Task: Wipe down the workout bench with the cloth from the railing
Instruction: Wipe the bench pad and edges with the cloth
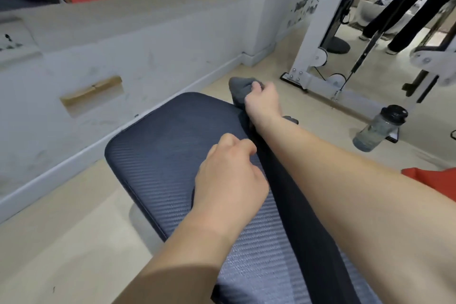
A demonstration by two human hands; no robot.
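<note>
Head view: bench point(160, 155) lengthwise away-leftward; cloth point(240, 87) in grip of right hand point(262, 103), left hand point(229, 175) fisted.

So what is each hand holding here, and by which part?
The right hand grips the bunched cloth by its near end, at the far edge of the bench. The left hand rests on the bench, fingers curled; any hold cannot be told.

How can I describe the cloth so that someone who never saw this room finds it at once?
Start at the long blue ribbed bench beside the pale wall and follow it to its far end. There, at the right corner, the right hand grips the cloth. It is the only soft, bunched grey thing there, unlike the flat blue bench.
</note>
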